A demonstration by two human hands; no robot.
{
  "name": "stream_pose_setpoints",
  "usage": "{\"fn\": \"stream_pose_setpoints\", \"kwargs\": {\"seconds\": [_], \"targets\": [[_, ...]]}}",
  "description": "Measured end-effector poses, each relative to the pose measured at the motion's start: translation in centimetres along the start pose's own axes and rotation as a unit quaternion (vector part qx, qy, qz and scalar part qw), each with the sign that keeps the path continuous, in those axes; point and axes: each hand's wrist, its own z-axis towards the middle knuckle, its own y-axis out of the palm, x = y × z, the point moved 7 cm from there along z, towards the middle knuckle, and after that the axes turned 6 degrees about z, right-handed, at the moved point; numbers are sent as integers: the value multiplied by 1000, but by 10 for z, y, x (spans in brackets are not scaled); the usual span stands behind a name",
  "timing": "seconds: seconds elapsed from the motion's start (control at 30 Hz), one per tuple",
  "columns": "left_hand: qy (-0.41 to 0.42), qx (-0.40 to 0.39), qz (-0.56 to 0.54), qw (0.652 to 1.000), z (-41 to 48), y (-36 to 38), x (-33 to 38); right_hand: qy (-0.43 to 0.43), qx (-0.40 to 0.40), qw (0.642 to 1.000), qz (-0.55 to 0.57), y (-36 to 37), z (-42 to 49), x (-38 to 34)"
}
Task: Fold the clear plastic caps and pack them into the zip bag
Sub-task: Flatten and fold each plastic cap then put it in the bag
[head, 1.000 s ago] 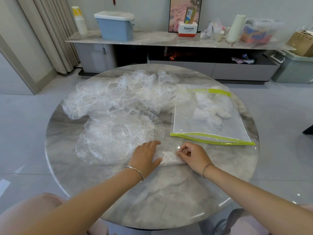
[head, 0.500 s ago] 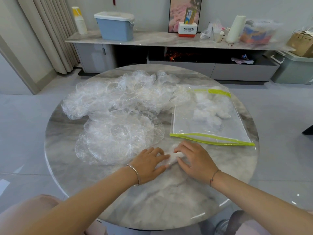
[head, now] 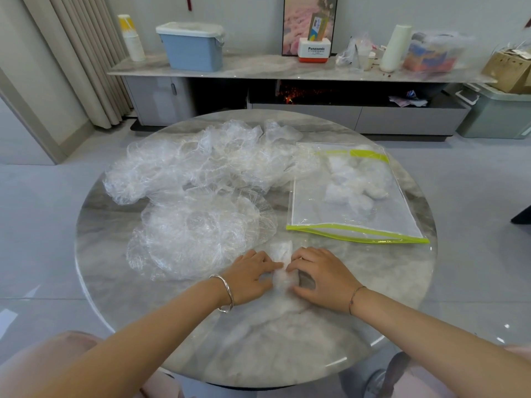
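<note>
Lower centre of frame: folded clear plastic cap (head: 282,258), a narrow strip on the round marble table (head: 258,346). Left hand (head: 251,277) flat, fingers straight, pressing its left edge. Right hand (head: 323,278) arched, fingertips on its right edge; a pinch cannot be told. Loose caps pile (head: 201,168) upper left. Zip bag (head: 330,216) right of centre, folded caps (head: 355,186) inside.

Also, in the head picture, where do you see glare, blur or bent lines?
Head view: glare streaks lie on the near rim of the round grey marble table; the clear box with orange and blue contents on the far shelf is smeared; the wide lens tilts the beige curtain; the folded clear plastic cap blends into the table.
</note>
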Motion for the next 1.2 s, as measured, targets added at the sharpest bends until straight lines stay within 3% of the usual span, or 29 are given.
{"fn": "stream_pose_setpoints", "kwargs": {"seconds": [0.13,0.23,0.33,0.53,0.67,0.8,0.9,1.07,1.13,1.2], "targets": [[20,41,53,998,-1,-3,-2,119,27,980,159,-2,6,12],[-6,128,-32,991,0,-11,-6,202,20,940,276,2,8,17],[-53,148,-56,986,3,-12,-11,259,41,892,368,4,6,23],[-121,172,-115,971,8,-11,-21,331,31,898,289,7,4,34],[-125,165,-111,972,10,-12,-20,320,14,901,291,10,11,31],[-93,169,-155,969,14,-23,-12,356,5,829,432,7,9,24],[-83,188,-295,933,18,-30,-8,373,-10,778,505,-1,4,21],[-93,164,-455,870,30,-33,12,427,18,658,620,-15,-13,26],[-91,158,-493,851,39,-33,21,430,18,631,646,-23,-16,30],[-86,155,-526,832,47,-35,32,431,26,627,649,-33,-21,36]]}}
